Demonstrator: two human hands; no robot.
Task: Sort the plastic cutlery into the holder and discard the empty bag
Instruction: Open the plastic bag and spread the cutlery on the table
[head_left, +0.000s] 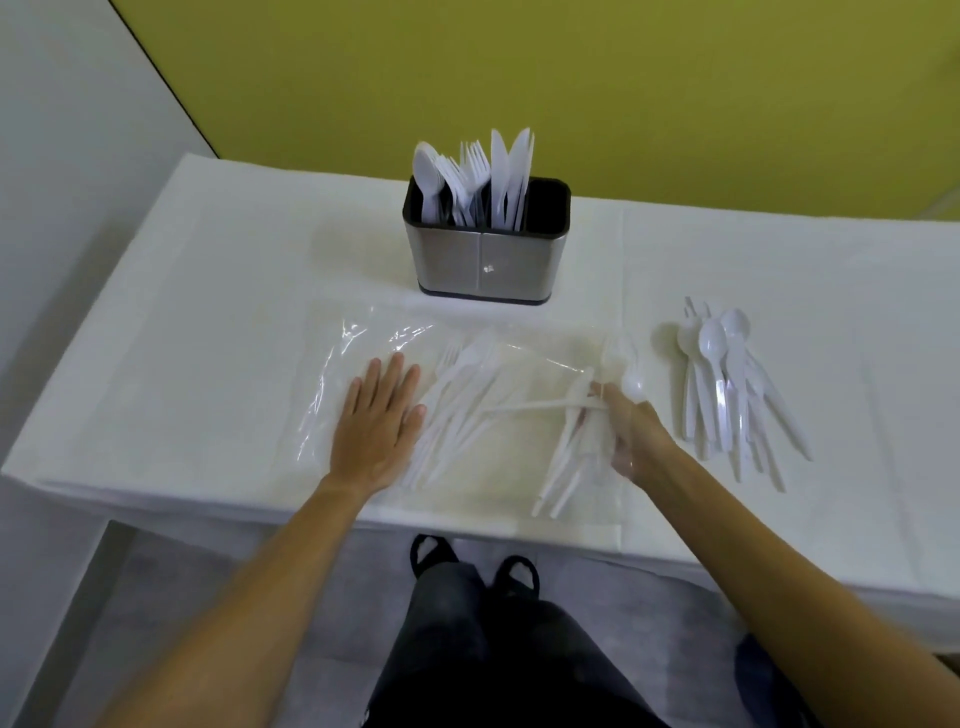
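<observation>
A clear plastic bag (358, 338) lies flat on the white table (208, 260) with white plastic forks and knives (457, 395) inside it. My left hand (376, 421) presses flat on the bag, fingers straight. My right hand (631, 431) is inside the bag's right end, blurred, fingers curled round a white spoon (635, 385) among more cutlery (566, 457). A steel cutlery holder (485, 249) stands at the back, holding spoons, forks and knives; its right compartment looks empty.
A loose pile of white spoons (727, 379) lies on the table to the right of the bag. A yellow-green wall rises behind the table. My legs and dark shoes (472, 566) show below the table's front edge.
</observation>
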